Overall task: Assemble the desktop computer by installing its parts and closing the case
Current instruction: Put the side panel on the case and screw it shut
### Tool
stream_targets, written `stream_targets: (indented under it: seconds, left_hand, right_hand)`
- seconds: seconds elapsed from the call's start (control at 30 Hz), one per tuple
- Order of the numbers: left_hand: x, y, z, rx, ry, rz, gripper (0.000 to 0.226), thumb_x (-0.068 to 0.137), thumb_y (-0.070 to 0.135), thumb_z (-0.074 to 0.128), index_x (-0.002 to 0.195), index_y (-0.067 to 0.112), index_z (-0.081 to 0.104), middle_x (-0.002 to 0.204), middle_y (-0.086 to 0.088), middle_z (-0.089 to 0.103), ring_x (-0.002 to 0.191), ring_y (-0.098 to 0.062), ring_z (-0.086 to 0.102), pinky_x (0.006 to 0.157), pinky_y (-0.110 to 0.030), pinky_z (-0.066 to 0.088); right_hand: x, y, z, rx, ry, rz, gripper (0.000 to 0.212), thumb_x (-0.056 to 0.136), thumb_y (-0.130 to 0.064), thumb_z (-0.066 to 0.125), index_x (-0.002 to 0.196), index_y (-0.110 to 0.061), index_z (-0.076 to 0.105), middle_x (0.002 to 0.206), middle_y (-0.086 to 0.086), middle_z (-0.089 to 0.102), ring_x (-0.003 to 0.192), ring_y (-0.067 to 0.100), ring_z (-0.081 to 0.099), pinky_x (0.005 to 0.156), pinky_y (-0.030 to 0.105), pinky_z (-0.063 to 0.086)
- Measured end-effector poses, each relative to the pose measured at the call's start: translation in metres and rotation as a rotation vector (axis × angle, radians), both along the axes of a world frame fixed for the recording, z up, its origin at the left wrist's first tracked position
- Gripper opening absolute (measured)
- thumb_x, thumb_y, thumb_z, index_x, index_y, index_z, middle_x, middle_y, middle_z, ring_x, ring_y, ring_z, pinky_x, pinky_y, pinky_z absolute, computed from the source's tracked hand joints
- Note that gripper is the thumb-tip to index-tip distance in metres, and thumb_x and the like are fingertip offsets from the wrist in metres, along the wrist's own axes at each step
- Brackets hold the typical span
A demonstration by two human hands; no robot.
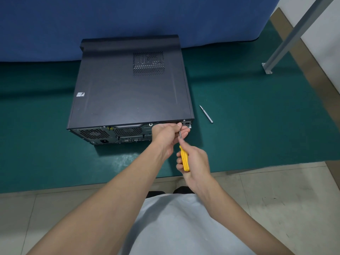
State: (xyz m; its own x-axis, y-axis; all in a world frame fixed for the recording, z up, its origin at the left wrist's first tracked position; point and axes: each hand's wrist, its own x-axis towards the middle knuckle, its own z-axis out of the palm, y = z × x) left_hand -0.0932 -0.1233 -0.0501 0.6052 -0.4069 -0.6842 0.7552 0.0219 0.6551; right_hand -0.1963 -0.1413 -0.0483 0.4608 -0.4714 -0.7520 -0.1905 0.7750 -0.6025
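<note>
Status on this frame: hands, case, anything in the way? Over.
Right grip holds yellow screwdriver, left grip pinches its shaft at case rear corner. Side panel on. Loose bit on mat, clear of work.

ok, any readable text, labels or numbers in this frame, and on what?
None legible.
Pale sticker on the case lid: too blurred to read.
Markings on the rear panel: too small to read.
Handle of the yellow screwdriver: no print visible.

No legible text — only a small, unreadable sticker point(81, 94) on the computer case point(128, 89)
</note>
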Motion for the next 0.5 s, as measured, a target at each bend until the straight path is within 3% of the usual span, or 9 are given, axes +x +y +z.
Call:
stream_targets:
  seconds: [0.07, 0.13, 0.17, 0.27, 0.33, 0.4, 0.5]
  left_hand:
    - [-0.0021, -0.0014, -0.0019, 0.014, -0.005, 0.026, 0.008, 0.085, -0.006, 0.065, 0.091, -0.011, 0.062, 0.072, -0.019, 0.07, 0.066, -0.025, 0.072, 0.059, -0.024, 0.057]
    - [-0.0034, -0.0011, -0.0024, 0.006, 0.01, 0.053, 0.008, 0.084, -0.005, 0.067, 0.089, -0.01, 0.063, 0.073, -0.018, 0.07, 0.067, -0.024, 0.072, 0.06, -0.024, 0.058]
    - [-0.0036, 0.0, -0.0024, -0.011, 0.022, 0.053, 0.007, 0.084, -0.005, 0.067, 0.087, -0.009, 0.063, 0.074, -0.018, 0.071, 0.068, -0.024, 0.072, 0.06, -0.024, 0.057]
    - [-0.0024, 0.005, 0.0002, -0.096, 0.094, -0.009, 0.01, 0.089, -0.004, 0.06, 0.098, -0.009, 0.06, 0.083, -0.02, 0.072, 0.075, -0.025, 0.073, 0.061, -0.025, 0.058]
    - [-0.0008, 0.0056, 0.001, -0.124, 0.13, -0.014, 0.012, 0.091, -0.008, 0.054, 0.102, -0.012, 0.058, 0.083, -0.023, 0.072, 0.075, -0.027, 0.073, 0.061, -0.026, 0.058]
    - [0.0003, 0.0036, 0.0018, -0.104, 0.125, 0.02, 0.009, 0.089, -0.013, 0.053, 0.096, -0.013, 0.059, 0.076, -0.023, 0.07, 0.07, -0.028, 0.072, 0.058, -0.026, 0.058]
    - [-0.0007, 0.0005, 0.0015, -0.053, 0.097, 0.071, 0.007, 0.083, -0.015, 0.06, 0.089, -0.011, 0.06, 0.072, -0.023, 0.069, 0.067, -0.029, 0.072, 0.06, -0.028, 0.059]
  right_hand:
    - [-0.0008, 0.0014, -0.0032, -0.27, 0.157, 0.08, 0.03, 0.09, -0.033, 0.066, 0.081, -0.004, 0.063, 0.056, 0.001, 0.058, 0.044, 0.011, 0.046, 0.039, 0.023, 0.036]
    - [0.0023, 0.0017, -0.004, -0.318, 0.181, 0.074, 0.034, 0.097, -0.031, 0.055, 0.077, -0.003, 0.06, 0.055, 0.002, 0.054, 0.04, 0.01, 0.039, 0.037, 0.022, 0.029]
    - [0.0042, 0.0001, -0.0028, -0.24, 0.141, 0.034, 0.036, 0.099, -0.028, 0.05, 0.075, -0.002, 0.058, 0.055, 0.004, 0.05, 0.038, 0.01, 0.033, 0.035, 0.021, 0.024]
    - [0.007, -0.005, 0.0031, 0.254, -0.079, -0.115, 0.034, 0.101, -0.021, 0.044, 0.076, -0.001, 0.054, 0.051, 0.004, 0.044, 0.033, 0.007, 0.025, 0.03, 0.018, 0.017]
    - [0.004, -0.0058, 0.0018, 0.348, -0.132, -0.135, 0.032, 0.099, -0.024, 0.048, 0.077, -0.002, 0.055, 0.052, 0.005, 0.046, 0.034, 0.007, 0.03, 0.03, 0.018, 0.021]
    - [0.0012, -0.0043, 0.0, 0.13, -0.046, -0.053, 0.031, 0.093, -0.032, 0.06, 0.078, -0.006, 0.057, 0.055, 0.006, 0.051, 0.039, 0.011, 0.039, 0.034, 0.02, 0.028]
    - [-0.0016, -0.0016, -0.0003, -0.397, 0.187, 0.152, 0.023, 0.085, -0.03, 0.07, 0.082, -0.01, 0.059, 0.063, 0.002, 0.061, 0.046, 0.012, 0.049, 0.044, 0.026, 0.038]
